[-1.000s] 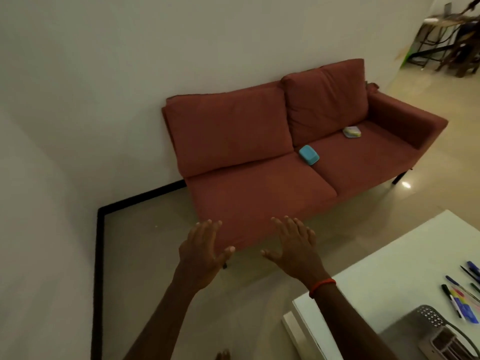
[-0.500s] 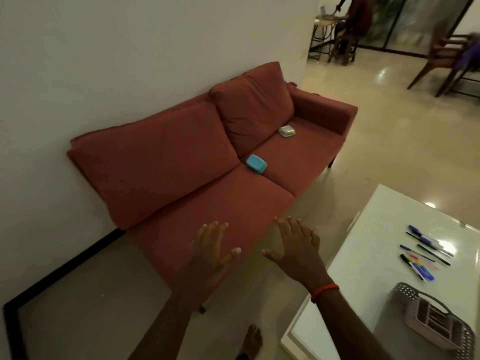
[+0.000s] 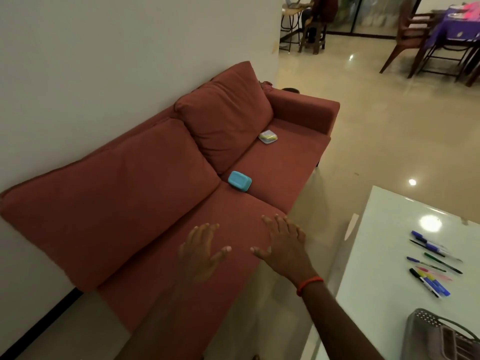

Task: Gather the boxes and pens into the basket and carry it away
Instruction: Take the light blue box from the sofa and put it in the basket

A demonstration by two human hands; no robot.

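Note:
A blue box (image 3: pixel 239 181) lies on the red sofa's seat where the two cushions meet. Farther back on the seat sits a clear box with yellow inside (image 3: pixel 268 136). Several pens (image 3: pixel 431 261) lie spread on the white table at the right. The grey perforated basket (image 3: pixel 441 336) stands at the table's near right corner, partly cut off by the frame edge. My left hand (image 3: pixel 201 252) and my right hand (image 3: pixel 284 246) are stretched out flat, palms down, fingers apart, over the sofa's front edge. Both are empty and well short of the blue box.
The red sofa (image 3: pixel 161 203) stands against the white wall. The white table (image 3: pixel 389 255) sits close to it, with a narrow strip of floor between. Chairs (image 3: pixel 410 35) and a covered table stand at the far right; a person sits at a small table in the background.
The view has swung right and moved nearer the sofa, bringing more of the table, pens and basket into sight. Both hands stay spread and empty in front of me.

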